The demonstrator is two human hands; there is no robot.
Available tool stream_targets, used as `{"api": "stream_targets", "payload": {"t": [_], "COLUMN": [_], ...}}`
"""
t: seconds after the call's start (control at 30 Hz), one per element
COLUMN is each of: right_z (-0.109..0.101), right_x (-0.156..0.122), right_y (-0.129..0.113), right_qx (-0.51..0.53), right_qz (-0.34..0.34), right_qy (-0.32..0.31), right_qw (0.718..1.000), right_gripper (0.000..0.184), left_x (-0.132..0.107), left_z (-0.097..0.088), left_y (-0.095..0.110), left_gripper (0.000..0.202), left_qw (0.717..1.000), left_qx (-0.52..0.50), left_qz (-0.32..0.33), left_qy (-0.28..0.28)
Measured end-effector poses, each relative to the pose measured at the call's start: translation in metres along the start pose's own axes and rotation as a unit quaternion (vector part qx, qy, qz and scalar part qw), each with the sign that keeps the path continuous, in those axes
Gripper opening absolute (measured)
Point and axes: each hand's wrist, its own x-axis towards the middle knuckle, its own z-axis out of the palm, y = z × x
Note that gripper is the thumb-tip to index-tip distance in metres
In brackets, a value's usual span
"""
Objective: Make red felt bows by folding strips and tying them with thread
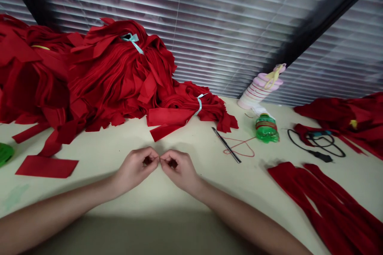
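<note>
Over the middle of the pale table (119, 223), my left hand (136, 169) and my right hand (179, 171) meet fingertip to fingertip. Both are closed in a pinch. Whatever lies between the fingertips is too small to make out. Beyond them lies a small bundle of red fabric strips (191, 101), tied with a light blue band. To the right are a thin dark metal tool (226, 145) and a loose loop of red thread (248, 149), which runs to a green plastic bottle piece (267, 128) wound with thread.
Large heaps of red strips (113, 75) line the back left against the window blinds (206, 20). A single red piece (46, 166) lies front left. On the right are a pink-and-white thread cone (259, 89), a black cable (326, 153) and long red strips (323, 203).
</note>
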Motion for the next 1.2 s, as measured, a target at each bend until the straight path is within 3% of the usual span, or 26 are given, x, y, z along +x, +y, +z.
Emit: {"api": "stream_targets", "payload": {"t": [0.23,0.47,0.9,1.2], "right_z": [-0.002,0.000,0.000,0.002], "right_x": [0.001,0.001,0.002,0.000], "right_y": [0.001,-0.001,0.001,-0.003], "right_qx": [0.032,0.018,-0.003,-0.024], "right_qz": [0.011,0.031,0.023,0.012], "right_qy": [-0.007,0.024,0.009,0.017], "right_qw": [0.999,0.999,1.000,0.999], "right_gripper": [0.012,0.011,0.013,0.015], "left_x": [0.011,0.005,0.002,-0.001], "left_z": [-0.007,-0.003,-0.001,0.005], "left_y": [0.001,0.000,-0.001,0.001], "left_gripper": [0.014,0.014,0.017,0.014], "left_qw": [0.998,0.999,0.999,1.000], "left_qx": [-0.045,-0.043,-0.019,0.015], "left_qz": [-0.023,-0.023,-0.025,-0.020], "left_qy": [-0.031,-0.010,-0.023,0.001]}}
